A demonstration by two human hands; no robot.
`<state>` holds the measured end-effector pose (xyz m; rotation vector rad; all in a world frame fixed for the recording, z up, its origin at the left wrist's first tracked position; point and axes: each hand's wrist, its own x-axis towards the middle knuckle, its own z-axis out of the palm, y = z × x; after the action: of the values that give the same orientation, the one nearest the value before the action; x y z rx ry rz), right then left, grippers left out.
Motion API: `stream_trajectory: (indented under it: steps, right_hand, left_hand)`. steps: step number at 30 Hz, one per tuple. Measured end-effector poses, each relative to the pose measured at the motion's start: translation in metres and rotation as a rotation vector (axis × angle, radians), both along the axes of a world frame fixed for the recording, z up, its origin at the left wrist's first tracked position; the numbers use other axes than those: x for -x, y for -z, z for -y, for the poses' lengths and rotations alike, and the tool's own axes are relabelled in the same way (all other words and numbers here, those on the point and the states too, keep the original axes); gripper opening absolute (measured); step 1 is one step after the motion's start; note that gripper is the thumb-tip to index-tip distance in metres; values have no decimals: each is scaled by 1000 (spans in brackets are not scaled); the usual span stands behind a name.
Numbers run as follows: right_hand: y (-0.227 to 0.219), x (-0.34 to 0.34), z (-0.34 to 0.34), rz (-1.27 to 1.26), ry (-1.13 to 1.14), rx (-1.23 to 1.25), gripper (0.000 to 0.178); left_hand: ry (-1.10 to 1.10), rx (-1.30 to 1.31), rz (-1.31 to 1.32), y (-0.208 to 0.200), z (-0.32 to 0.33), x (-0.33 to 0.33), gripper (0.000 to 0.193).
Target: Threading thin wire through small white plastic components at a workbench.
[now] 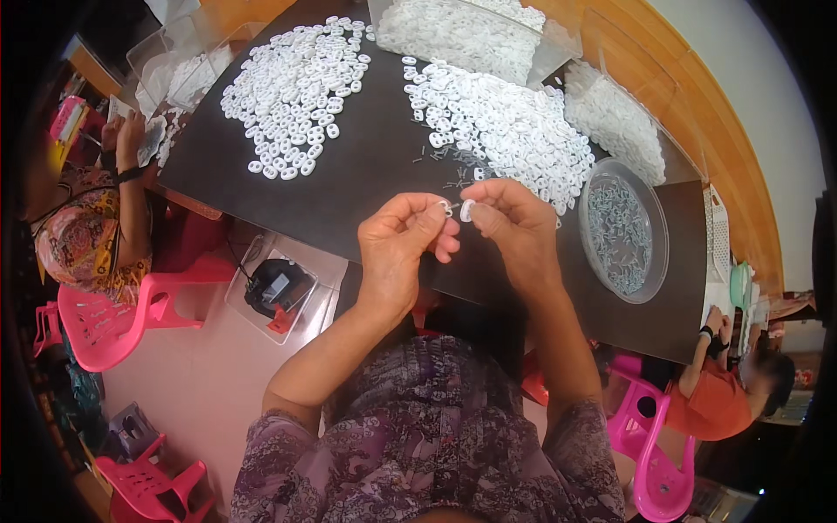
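My left hand (392,244) pinches a small white plastic piece (447,209) between thumb and fingertips, over the near part of the dark table (375,187). Close beside it, my right hand (519,231) grips a white oval plastic piece (467,211) by its edge. A thin grey screw-like bit shows between the two pieces; the fingers hide part of it. Just beyond my hands lie several loose grey screws (462,159), next to a heap of white plastic pieces (514,126). At the far left, white two-holed oval pieces (292,87) form another heap.
A round clear bowl (660,261) of grey screws stands at right. Clear bins (558,44) of white pieces line the far edge. People work at the left (96,227) and right (715,392). Pink chairs (139,314) and a floor tray (296,327) with a black device are near the table.
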<state>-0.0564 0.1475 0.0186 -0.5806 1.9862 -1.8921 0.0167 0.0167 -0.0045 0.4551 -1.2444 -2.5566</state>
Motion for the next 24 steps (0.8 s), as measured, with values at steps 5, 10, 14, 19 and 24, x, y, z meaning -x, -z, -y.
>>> stream_trajectory:
  steps: [5,10,14,19,24]
  right_hand:
    - [4,6,-1,-7,6,-47,18]
    - [5,10,-3,-120,-57,-69,16]
    - [9,9,0,-177,-69,-78,15]
    - [11,6,3,-253,-53,-108,17]
    - [10,6,4,-377,-49,-152,17]
  left_hand:
    - [51,99,47,0,0,-3,13]
    - [50,131,57,1,2,-3,14]
    - [30,154,68,-1,2,-4,13]
    - [18,177,73,3,3,-6,13]
    - [4,211,83,2,2,-8,13]
